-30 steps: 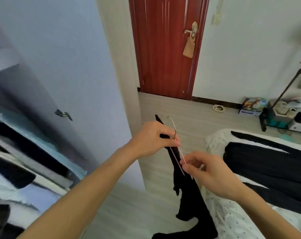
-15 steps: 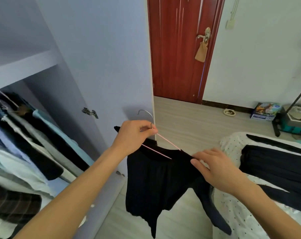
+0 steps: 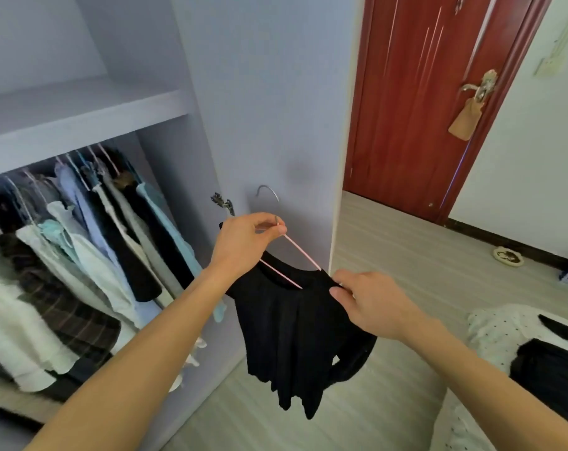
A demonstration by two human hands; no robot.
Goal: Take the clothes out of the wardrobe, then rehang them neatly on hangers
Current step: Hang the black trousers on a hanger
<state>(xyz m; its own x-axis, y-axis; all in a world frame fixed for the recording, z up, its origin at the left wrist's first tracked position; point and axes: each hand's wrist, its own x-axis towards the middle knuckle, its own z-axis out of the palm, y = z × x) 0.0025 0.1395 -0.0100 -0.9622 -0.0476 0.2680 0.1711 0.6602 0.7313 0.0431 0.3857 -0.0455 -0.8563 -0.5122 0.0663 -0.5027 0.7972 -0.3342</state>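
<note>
the step in hand looks to be squaring the black top (image 3: 286, 336) on the pink wire hanger (image 3: 301, 252) before it goes onto the rail. to do it well, i judge the hanger should be kept level by its neck while the shoulder seam is drawn out to the end of the wire arm, so the neckline sits centred under the hook. the sleeve bunched under the right wrist would want shaking loose. thin wire probably lets soft cloth slide, so a slow, even pull seems safer than a tug. the top hangs in the air in front of the open wardrobe (image 3: 80, 122), just right of the hung clothes (image 3: 80, 255).

the left hand (image 3: 247, 242) is closed to a pinch, thumb and forefinger on the hanger's neck just below the hook, bearing the weight. the right hand (image 3: 370, 301) has its fingers curled, thumb and fingertips nipping the top's shoulder at the right end of the wire arm. another dark garment (image 3: 549, 366) lies on the bed (image 3: 491, 323) to the right.
</note>
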